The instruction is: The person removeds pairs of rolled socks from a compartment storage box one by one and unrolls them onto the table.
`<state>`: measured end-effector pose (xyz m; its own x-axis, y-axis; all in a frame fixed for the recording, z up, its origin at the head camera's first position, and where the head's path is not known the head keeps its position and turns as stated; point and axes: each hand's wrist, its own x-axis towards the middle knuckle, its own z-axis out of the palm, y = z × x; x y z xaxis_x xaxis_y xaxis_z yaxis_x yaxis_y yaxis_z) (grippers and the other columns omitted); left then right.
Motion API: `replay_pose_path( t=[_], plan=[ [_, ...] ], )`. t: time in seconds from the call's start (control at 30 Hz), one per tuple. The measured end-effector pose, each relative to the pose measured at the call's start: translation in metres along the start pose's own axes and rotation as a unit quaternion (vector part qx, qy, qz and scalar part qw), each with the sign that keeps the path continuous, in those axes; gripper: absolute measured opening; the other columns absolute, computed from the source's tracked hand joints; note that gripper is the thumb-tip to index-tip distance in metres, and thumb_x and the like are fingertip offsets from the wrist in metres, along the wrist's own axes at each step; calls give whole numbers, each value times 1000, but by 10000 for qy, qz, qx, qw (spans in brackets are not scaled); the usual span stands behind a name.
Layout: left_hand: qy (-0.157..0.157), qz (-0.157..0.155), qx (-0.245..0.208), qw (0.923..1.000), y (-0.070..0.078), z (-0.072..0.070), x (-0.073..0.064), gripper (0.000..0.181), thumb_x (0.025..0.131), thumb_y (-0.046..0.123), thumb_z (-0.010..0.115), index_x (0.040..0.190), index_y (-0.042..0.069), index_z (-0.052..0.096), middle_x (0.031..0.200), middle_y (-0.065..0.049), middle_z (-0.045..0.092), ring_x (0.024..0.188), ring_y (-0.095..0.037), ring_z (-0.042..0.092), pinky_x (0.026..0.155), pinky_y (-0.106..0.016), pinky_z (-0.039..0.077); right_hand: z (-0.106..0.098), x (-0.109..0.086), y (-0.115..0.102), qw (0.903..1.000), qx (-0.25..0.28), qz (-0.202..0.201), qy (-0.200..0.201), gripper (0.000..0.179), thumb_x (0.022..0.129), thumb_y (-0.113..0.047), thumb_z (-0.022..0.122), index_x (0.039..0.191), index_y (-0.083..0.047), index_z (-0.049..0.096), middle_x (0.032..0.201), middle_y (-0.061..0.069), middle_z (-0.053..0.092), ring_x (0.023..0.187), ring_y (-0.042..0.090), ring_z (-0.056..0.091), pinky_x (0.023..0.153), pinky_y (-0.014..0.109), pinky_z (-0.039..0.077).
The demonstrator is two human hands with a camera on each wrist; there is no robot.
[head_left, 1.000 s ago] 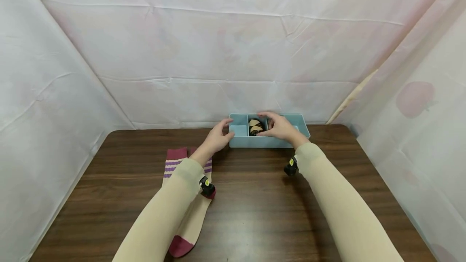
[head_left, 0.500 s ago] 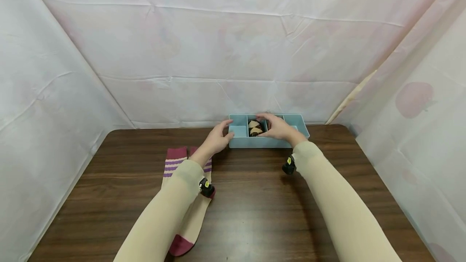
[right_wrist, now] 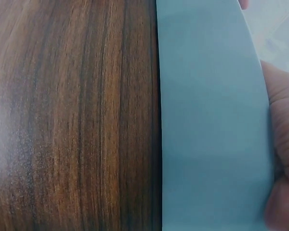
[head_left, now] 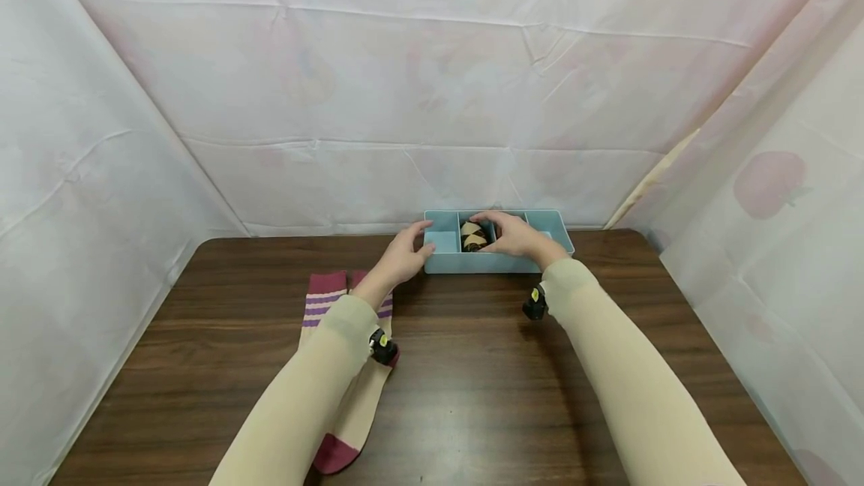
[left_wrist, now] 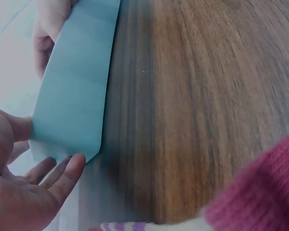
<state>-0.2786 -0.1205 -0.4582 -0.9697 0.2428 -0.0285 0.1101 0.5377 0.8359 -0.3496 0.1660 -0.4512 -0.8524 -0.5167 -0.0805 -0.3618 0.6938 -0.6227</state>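
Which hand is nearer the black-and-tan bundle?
Right. The right hand is over the blue box, at the bundle's right side; the left hand is at the box's left end.

Box (right_wrist: 212,115), pale blue, one plain side wall showing, cropped top and bottom. Right hand (right_wrist: 288,120), partly visible, at its rim. Tabletop (right_wrist: 77,115), brown wood-grain, alongside; whitish backdrop (right_wrist: 282,33), upper right.

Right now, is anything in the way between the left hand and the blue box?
Nothing visible is: the left hand is right at the left end of the blue box. The striped socks lie partly hidden by the left sleeve, not between them.
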Motion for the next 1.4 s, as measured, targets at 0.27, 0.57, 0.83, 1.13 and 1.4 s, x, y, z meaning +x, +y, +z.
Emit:
replay_pose_path(
  t=[0.27, 0.57, 0.83, 1.13, 1.4],
  plan=[
    [-27, -63, -128, 9999, -4, 0, -1, 59, 115, 27, 58, 170, 20, 39, 170, -17, 41, 158, -39, 37, 125, -61, 35, -1, 1, -2, 9998, -98, -96, -125, 78, 98, -18, 85, 166, -17, 48, 173, 14, 39, 124, 38, 57, 102, 57, 48],
    [-60, -57, -351, 9994, -3, 2, -1, 57, 116, 26, 57, 170, 18, 39, 170, -22, 39, 140, -38, 54, 96, -50, 60, 1, 8, -1, 9997, -213, -69, -37, 78, 95, -13, 87, 163, -18, 51, 171, 15, 42, 157, 41, 38, 123, 63, 35],
    [-80, -87, -412, 9991, -7, 5, 0, 58, 117, 26, 56, 171, 19, 38, 171, -20, 37, 119, -35, 64, 85, -47, 64, 5, 7, 2, 9997, -139, 16, 200, 78, 95, -17, 88, 163, -16, 51, 170, 16, 43, 156, 42, 39, 122, 64, 37],
    [-86, -109, -267, 9995, -6, 9, 2, 58, 116, 29, 57, 171, 21, 38, 170, -19, 40, 101, -31, 68, 80, -43, 65, -8, -3, 5, 9958, 790, -196, 421, 75, 92, -8, 85, 159, -11, 53, 167, 17, 39, 79, 31, 54, 74, 45, 49],
    [-170, -111, -250, 9995, -6, 10, 1, 59, 117, 31, 55, 172, 21, 37, 171, -17, 39, 102, -32, 70, 82, -43, 65, -31, -16, -9, 9900, 1347, -253, 328, 73, 94, -6, 85, 159, -11, 50, 161, 19, 38, 118, 41, 65, 94, 54, 56]
  ],
)
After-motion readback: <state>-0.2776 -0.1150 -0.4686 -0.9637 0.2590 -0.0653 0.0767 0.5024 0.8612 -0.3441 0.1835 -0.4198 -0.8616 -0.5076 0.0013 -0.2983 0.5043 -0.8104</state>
